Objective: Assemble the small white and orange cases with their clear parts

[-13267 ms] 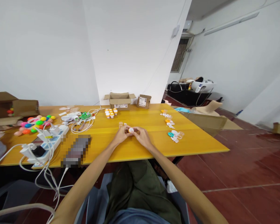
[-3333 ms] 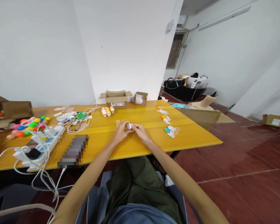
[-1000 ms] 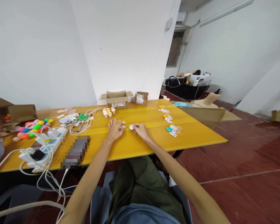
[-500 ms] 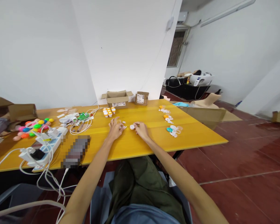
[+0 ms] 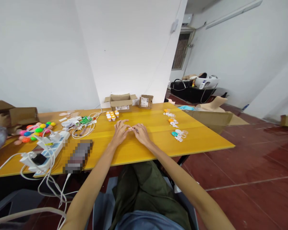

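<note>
My left hand point(image 5: 120, 133) and my right hand point(image 5: 141, 133) meet low over the middle of the yellow table. A small white plastic part point(image 5: 130, 128) shows between their fingertips, and both hands pinch at it. Its exact shape is too small and too covered to make out. The left index finger stretches over it. The round white piece seen earlier is hidden behind the fingers. Beyond my left hand stands a cluster of small white containers with orange-yellow parts point(image 5: 112, 115).
To the right lie three groups of small parts: one with a teal ring point(image 5: 174, 134), two with orange pieces. Two cardboard boxes point(image 5: 121, 103) stand against the wall. A power strip point(image 5: 53, 150), cables, a blurred phone and colourful balls lie left. A co-worker's hand point(image 5: 1, 120) is at the far-left box.
My right hand has moved left to meet my left hand, and the small white pieces are now mostly covered. The co-worker's hand has appeared at the far-left box.
</note>
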The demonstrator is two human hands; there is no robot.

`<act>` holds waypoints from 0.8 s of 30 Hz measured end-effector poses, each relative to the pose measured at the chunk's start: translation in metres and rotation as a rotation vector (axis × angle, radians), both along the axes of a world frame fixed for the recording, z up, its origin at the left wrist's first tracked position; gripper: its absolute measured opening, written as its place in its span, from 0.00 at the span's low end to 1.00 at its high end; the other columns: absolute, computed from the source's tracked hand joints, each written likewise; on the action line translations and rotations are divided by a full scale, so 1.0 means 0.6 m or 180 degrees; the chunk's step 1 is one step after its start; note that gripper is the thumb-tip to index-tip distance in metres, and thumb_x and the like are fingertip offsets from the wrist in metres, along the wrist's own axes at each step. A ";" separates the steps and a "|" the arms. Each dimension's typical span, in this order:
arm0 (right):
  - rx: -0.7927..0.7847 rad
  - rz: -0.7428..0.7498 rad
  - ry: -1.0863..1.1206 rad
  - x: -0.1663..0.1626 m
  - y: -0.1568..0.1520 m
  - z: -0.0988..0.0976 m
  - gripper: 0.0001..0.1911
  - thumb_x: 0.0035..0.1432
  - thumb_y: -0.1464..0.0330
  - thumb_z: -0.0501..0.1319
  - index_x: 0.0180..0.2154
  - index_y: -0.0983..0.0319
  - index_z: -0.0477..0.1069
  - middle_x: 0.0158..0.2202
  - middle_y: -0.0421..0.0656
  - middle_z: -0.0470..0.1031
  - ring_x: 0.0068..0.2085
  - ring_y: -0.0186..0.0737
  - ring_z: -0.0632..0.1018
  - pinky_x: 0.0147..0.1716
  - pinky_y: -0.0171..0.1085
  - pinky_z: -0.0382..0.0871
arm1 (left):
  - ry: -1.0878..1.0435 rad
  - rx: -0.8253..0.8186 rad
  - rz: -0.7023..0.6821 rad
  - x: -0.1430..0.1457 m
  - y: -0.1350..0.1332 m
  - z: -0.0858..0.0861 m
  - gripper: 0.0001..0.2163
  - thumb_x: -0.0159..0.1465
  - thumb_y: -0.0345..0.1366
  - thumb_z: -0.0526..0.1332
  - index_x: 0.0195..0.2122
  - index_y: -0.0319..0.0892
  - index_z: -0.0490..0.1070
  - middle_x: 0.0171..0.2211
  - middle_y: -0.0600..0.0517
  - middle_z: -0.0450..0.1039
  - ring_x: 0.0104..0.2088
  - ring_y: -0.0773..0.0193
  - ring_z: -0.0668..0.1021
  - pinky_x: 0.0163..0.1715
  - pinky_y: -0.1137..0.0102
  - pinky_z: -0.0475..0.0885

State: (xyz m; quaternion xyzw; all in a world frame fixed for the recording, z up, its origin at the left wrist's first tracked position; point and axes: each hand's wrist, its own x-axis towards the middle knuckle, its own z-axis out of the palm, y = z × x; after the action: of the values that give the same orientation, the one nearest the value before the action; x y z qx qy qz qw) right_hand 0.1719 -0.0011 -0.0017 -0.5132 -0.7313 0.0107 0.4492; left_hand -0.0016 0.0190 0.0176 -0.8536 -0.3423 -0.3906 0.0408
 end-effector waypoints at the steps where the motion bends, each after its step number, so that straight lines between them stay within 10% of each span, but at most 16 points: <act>1: 0.0001 0.0036 0.0015 0.001 0.001 0.000 0.10 0.68 0.66 0.59 0.36 0.56 0.79 0.35 0.44 0.77 0.40 0.44 0.74 0.42 0.40 0.65 | 0.0007 0.0000 -0.0013 0.000 -0.001 0.001 0.08 0.70 0.38 0.58 0.45 0.48 0.76 0.57 0.46 0.72 0.56 0.53 0.69 0.54 0.58 0.66; 11: 0.0010 -0.0140 0.0950 0.017 0.011 -0.013 0.12 0.66 0.64 0.59 0.35 0.57 0.80 0.34 0.44 0.81 0.38 0.44 0.78 0.40 0.40 0.69 | -0.0235 -0.0792 0.0543 -0.016 0.003 0.006 0.09 0.70 0.34 0.55 0.42 0.45 0.75 0.40 0.48 0.77 0.42 0.57 0.78 0.44 0.66 0.71; 24: -0.0053 -0.0092 0.1229 0.016 0.012 -0.015 0.08 0.61 0.67 0.62 0.37 0.57 0.82 0.35 0.44 0.82 0.38 0.45 0.80 0.42 0.41 0.73 | 0.0493 -0.1312 0.0853 -0.009 -0.004 0.009 0.06 0.67 0.31 0.59 0.41 0.43 0.75 0.43 0.44 0.78 0.43 0.56 0.80 0.44 0.65 0.72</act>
State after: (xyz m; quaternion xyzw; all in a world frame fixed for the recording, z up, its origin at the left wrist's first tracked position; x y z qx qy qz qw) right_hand 0.1814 0.0061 -0.0108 -0.5158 -0.6240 0.1085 0.5769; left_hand -0.0069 0.0163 0.0231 -0.8182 -0.5207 -0.2372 -0.0565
